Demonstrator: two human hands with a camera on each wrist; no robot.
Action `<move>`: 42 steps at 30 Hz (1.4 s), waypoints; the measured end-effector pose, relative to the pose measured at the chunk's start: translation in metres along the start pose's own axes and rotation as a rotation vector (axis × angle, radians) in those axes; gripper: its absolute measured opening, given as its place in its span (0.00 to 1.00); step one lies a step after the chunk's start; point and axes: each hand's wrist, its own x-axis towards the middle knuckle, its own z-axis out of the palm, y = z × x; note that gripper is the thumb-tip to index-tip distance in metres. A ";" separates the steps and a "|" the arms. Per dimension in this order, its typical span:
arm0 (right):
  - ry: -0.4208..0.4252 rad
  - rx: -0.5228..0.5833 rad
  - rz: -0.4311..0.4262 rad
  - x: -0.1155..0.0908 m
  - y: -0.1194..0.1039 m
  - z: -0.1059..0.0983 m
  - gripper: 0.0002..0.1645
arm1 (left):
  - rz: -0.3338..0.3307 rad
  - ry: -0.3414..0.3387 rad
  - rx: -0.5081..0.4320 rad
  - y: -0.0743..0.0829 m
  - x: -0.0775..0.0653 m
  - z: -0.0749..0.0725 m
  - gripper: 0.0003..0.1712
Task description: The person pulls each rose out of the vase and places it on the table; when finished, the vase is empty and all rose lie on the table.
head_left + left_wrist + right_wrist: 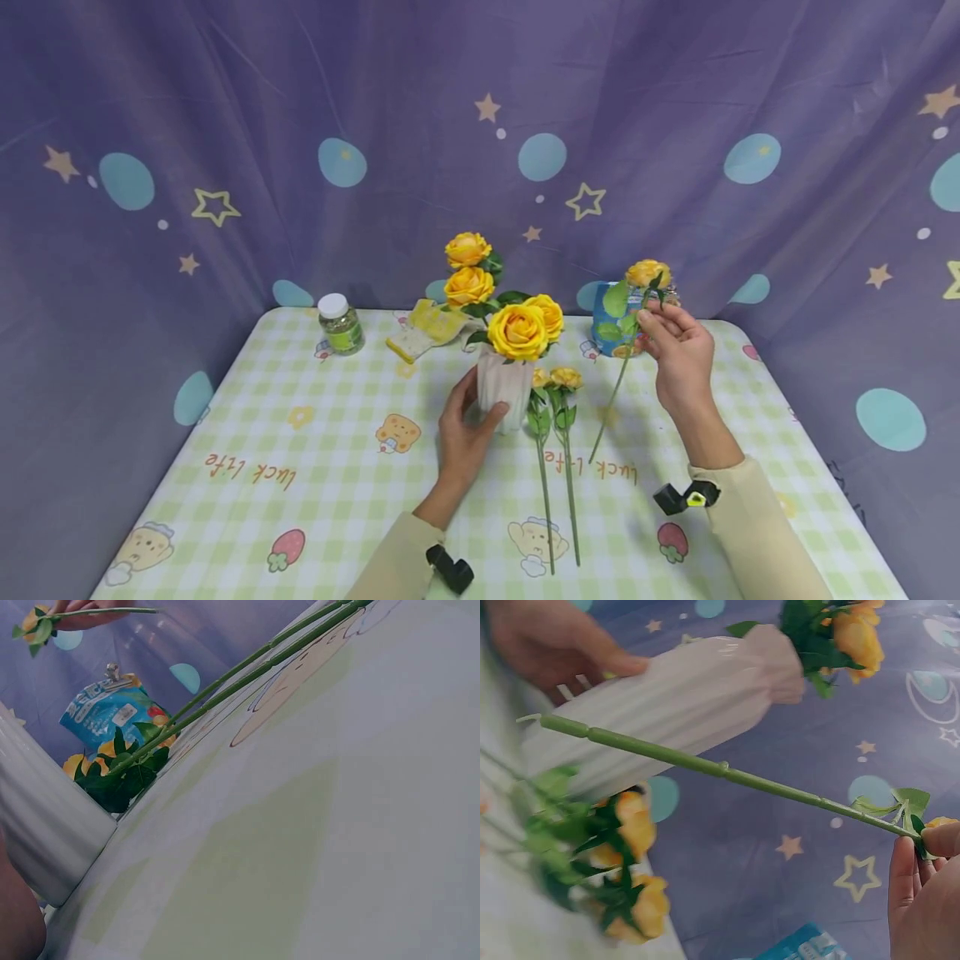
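Rose [647, 273] pinched in R hand [686, 357], vase [504, 379] gripped w/ L hand [463, 435]; jar [342, 327] in head cam only.

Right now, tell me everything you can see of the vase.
The vase is white, tall, ridged and glossy, with a wavy rim; ceramic or plastic, I can't tell. It stands upright on the table, holding yellow roses. The left hand grips it around the lower side.
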 end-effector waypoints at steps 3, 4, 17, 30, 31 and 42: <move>-0.013 -0.030 0.025 -0.006 0.006 -0.009 0.09 | -0.002 0.002 0.000 0.000 0.000 0.000 0.40; -0.015 -0.040 0.032 -0.008 0.007 -0.012 0.09 | -0.002 0.002 -0.001 0.001 0.000 0.000 0.40; -0.008 -0.174 0.176 -0.023 0.028 -0.039 0.09 | -0.005 0.000 -0.017 0.000 0.000 0.001 0.39; -0.126 -0.367 0.304 -0.032 0.048 -0.058 0.10 | -0.006 -0.006 -0.014 0.002 0.000 -0.001 0.40; -0.135 -0.385 0.305 -0.033 0.050 -0.059 0.11 | -0.006 -0.006 -0.013 0.002 0.001 -0.001 0.40; -0.176 -0.533 0.389 -0.034 0.073 -0.070 0.21 | -0.013 -0.004 -0.009 0.000 0.001 0.000 0.40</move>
